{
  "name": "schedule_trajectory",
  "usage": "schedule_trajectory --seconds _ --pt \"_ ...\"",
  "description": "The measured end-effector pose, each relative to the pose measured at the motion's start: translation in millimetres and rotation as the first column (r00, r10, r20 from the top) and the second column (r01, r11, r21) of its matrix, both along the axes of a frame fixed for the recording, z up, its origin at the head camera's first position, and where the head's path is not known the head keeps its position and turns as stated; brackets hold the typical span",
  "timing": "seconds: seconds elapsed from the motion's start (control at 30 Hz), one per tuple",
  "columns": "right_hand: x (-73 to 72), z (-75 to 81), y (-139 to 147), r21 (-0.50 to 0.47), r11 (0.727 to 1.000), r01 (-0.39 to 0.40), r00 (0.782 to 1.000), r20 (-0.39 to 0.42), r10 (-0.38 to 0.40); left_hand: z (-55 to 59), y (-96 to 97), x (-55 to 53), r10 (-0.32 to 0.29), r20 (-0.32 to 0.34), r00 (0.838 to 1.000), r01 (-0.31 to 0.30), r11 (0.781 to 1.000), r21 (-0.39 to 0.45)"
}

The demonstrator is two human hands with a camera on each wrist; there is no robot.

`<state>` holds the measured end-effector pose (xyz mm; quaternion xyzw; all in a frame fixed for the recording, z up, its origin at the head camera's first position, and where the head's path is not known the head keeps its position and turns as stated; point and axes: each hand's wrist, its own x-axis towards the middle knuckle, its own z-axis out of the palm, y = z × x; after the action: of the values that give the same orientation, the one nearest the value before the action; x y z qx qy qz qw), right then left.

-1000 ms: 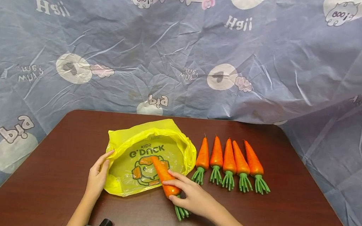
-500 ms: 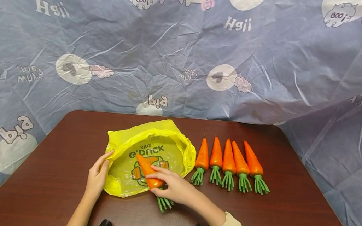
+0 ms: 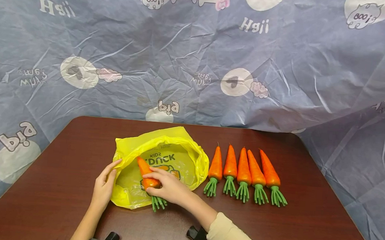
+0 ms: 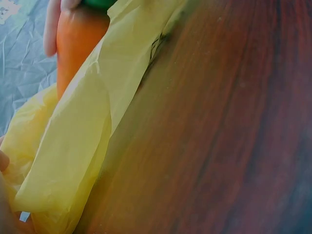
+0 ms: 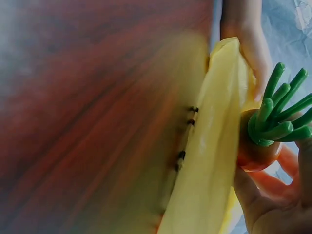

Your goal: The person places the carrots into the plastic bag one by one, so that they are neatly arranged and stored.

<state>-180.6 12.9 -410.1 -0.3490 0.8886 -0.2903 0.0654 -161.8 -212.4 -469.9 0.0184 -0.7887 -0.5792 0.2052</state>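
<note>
A yellow plastic bag [image 3: 202, 162] with a printed cartoon lies on the table, its mouth spread wide. My left hand [image 3: 103, 188] holds the left side of the bag's rim between thumb and fingers. My right hand [image 3: 170, 188] grips an orange carrot [image 3: 144, 166] near its thick green-stemmed end. The carrot's tip points away from me over the bag's mouth, and its stems hang past the near rim. In the right wrist view the carrot's green stems [image 5: 280, 114] stand close beside the bag's edge [image 5: 214, 126]. The left wrist view shows the carrot's body [image 4: 78, 46] partly behind the yellow plastic.
Several more carrots [image 3: 243, 169] lie in a row to the right of the bag, stems toward me. The dark brown table [image 3: 292, 233] has a printed grey-blue cloth [image 3: 191, 52] behind it. A black wrist device [image 3: 197, 235] sits under my right forearm.
My right hand has carried the carrot leftward and slightly away from me, further over the bag's mouth. My left hand and the bag have stayed in place.
</note>
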Motion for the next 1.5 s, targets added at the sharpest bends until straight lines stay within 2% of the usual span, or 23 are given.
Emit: schedule_trajectory --seconds 0.13,0.23,0.63,0.77,0.9,1.07,1.37,1.5 --pt "-6.1 -3.9 -13 -0.014 1.000 0.004 1.000 -0.004 -0.004 0.4 -0.4 0.2 0.013 0.009 1.000 -0.013 1.000 0.000" --pt "-10.5 -6.9 -22 -0.035 0.999 0.009 1.000 0.023 -0.008 1.0 -0.2 0.0 0.018 0.007 1.000 -0.018 1.000 -0.004" --pt "-23.1 -15.0 -50 -0.147 0.989 0.030 0.998 0.068 -0.021 2.1 -1.3 -2.1 0.003 -0.025 1.000 -0.003 1.000 -0.005" --pt "-23.2 -17.6 -59 -0.207 0.976 0.063 0.994 0.100 -0.043 1.9 -1.9 -2.7 0.011 -0.025 1.000 -0.011 1.000 0.001" --pt "-21.7 -23.7 -69 -0.292 0.949 0.117 0.982 0.174 -0.068 1.8 -1.7 -3.0 0.015 -0.032 0.999 -0.015 1.000 0.008" --pt "-16.9 -29.5 -80 -0.332 0.930 0.156 0.969 0.235 -0.078 2.9 -0.4 -3.1 0.020 -0.033 0.999 -0.020 1.000 0.013" --pt "-10.2 -35.5 -91 -0.365 0.910 0.196 0.959 0.266 -0.099 3.0 0.2 -1.7 0.011 -0.069 0.998 -0.008 0.999 0.053" --pt "-6.5 -38.9 -92 -0.345 0.925 0.162 0.969 0.235 -0.082 3.0 0.4 -1.0 0.006 -0.059 0.998 -0.002 0.998 0.064"
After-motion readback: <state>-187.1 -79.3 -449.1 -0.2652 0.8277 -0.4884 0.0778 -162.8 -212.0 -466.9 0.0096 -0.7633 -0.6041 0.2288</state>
